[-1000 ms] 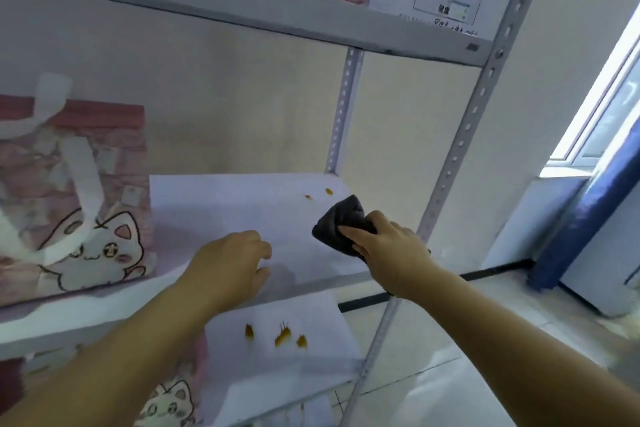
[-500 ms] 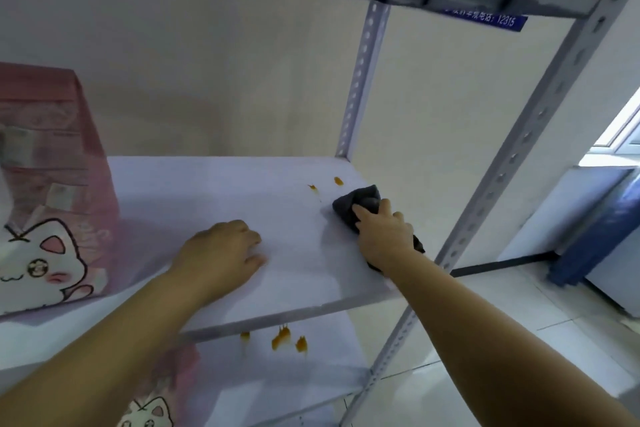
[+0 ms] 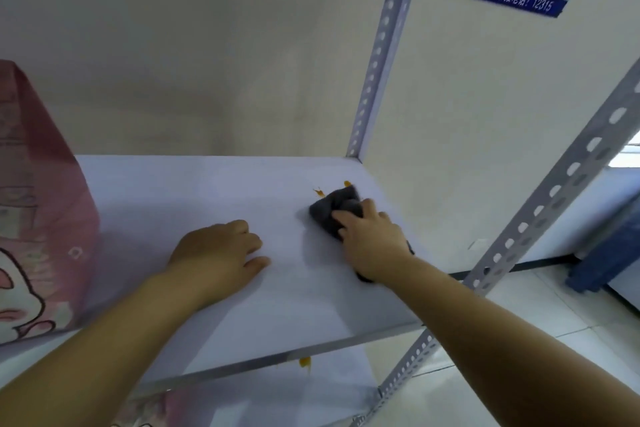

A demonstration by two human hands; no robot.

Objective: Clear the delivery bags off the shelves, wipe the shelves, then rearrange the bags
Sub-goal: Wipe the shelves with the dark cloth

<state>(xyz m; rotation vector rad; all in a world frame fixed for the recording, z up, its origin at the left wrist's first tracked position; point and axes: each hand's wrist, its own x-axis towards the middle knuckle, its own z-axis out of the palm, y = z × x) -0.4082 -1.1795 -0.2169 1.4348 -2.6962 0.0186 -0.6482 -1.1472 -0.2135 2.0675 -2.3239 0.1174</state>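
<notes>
Cloth (image 3: 330, 215) nearer stains (image 3: 347, 183), right hand (image 3: 372, 243) gripping; pink bag (image 3: 41, 218) on shelf (image 3: 207, 191).

White shelf board (image 3: 207, 191), flat, carried on grey perforated posts: one at the far right corner (image 3: 377, 69), one at the near right (image 3: 554, 191). Far left: pink delivery bag (image 3: 41, 218) standing upright on the board. Far right: two small orange stains (image 3: 347, 183), with a bunched dark cloth (image 3: 329, 215) just beside them. Right hand (image 3: 372, 243) holds the cloth down against the board. Left hand (image 3: 214, 253) rests on the bare middle, fingers loosely curled. Lower shelf (image 3: 277, 392) below: another orange stain (image 3: 304, 361) near its front.
</notes>
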